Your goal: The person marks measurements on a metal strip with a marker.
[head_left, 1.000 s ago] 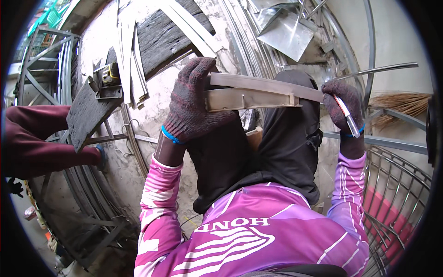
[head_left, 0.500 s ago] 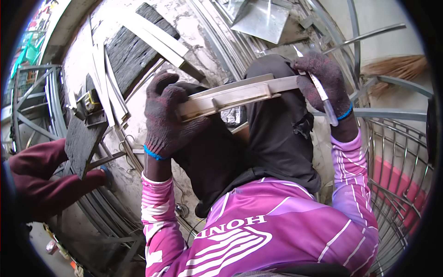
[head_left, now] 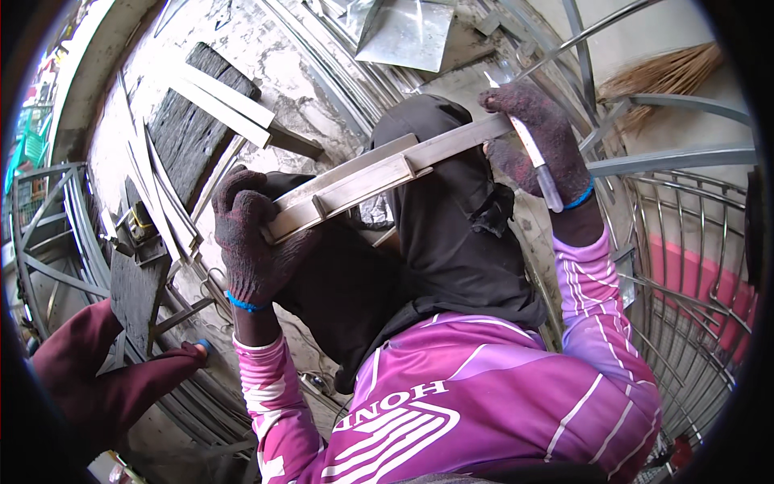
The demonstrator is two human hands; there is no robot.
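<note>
Bright upper left — dark, bowed edges

Far-left multicoloured shapes: too small for me to identify. I lose the maroon-trousered person at the left rim. Silver-grey, straight metal bar hides part of black-trousered right knee.

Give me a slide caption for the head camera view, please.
Gloved left hand and right hand hold metal pieces over dark trousers, the right also gripping a white pen.
</note>
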